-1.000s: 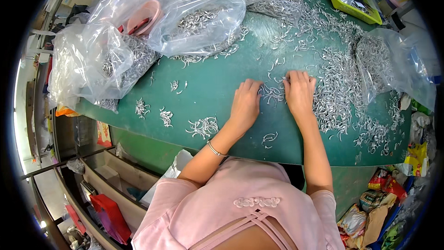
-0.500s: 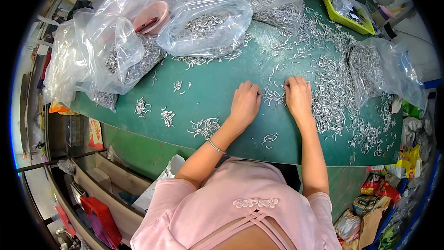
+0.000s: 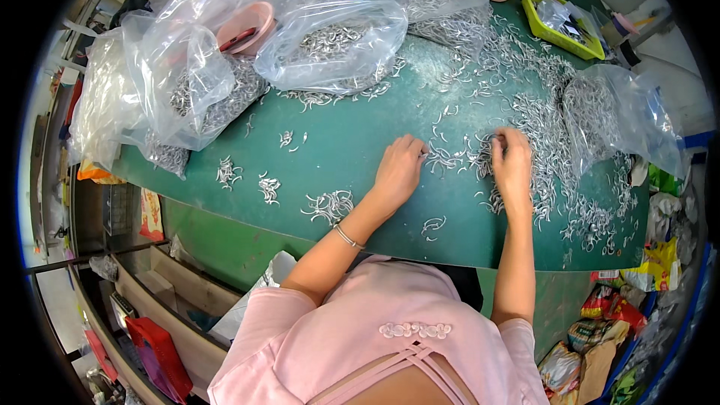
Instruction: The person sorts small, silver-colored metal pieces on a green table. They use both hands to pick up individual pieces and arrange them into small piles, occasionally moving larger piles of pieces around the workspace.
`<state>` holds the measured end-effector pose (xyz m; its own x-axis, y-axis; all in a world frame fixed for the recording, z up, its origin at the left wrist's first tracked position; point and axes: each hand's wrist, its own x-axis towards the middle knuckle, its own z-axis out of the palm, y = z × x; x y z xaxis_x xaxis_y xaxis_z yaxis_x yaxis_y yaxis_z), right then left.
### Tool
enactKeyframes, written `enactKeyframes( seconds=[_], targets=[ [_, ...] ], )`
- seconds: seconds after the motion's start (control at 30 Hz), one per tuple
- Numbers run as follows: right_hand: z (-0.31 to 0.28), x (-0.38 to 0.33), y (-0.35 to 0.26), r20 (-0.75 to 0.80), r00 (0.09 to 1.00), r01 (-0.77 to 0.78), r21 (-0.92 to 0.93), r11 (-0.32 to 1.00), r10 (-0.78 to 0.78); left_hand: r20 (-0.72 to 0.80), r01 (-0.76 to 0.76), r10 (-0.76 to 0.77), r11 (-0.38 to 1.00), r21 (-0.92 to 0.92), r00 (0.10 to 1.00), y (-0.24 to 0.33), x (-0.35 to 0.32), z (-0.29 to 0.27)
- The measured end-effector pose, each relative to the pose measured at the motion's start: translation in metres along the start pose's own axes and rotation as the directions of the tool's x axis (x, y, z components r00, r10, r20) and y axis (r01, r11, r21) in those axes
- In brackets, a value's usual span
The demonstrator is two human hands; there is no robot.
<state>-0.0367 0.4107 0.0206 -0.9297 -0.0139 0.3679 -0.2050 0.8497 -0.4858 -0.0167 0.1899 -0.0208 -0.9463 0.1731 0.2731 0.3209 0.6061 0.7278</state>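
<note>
Small curved silver metal pieces, hook-like in shape, lie in a big loose heap (image 3: 544,139) on the green table (image 3: 360,116). My right hand (image 3: 514,165) rests at the left edge of this heap, fingers bent down and the thumb a little apart from them. To the left, my left hand (image 3: 399,171) has its fingers drawn together beside a small cluster of metal pieces (image 3: 444,156); whatever the fingertips hold is hidden. A few pieces (image 3: 433,226) lie near the front edge, and a larger pile (image 3: 328,206) sits by my left forearm.
Clear plastic bags of metal pieces (image 3: 330,41) line the back, with another bag (image 3: 596,116) at the right. A pink bowl (image 3: 247,26) stands among them. Further off is a yellow-green basket (image 3: 559,26). Several small piles (image 3: 268,189) dot the left side.
My right hand has moved right, from the small cluster to the heap, and some pieces now lie spread between my hands. The left hand has stayed nearly in place.
</note>
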Motion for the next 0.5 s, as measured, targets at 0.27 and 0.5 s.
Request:
enactKeyframes(
  seconds=[0.27,0.5],
  targets=[
    [0.032,0.007,-0.008,0.123,0.989,0.089,-0.06,0.994,-0.081,0.031,-0.016,0.017,0.998,-0.056,0.999,0.004,0.0,-0.009],
    [0.008,-0.011,-0.047,0.289,0.957,-0.164,0.444,0.881,0.033,-0.068,0.108,-0.156,0.882,-0.458,0.985,0.018,-0.006,-0.009]
  ],
)
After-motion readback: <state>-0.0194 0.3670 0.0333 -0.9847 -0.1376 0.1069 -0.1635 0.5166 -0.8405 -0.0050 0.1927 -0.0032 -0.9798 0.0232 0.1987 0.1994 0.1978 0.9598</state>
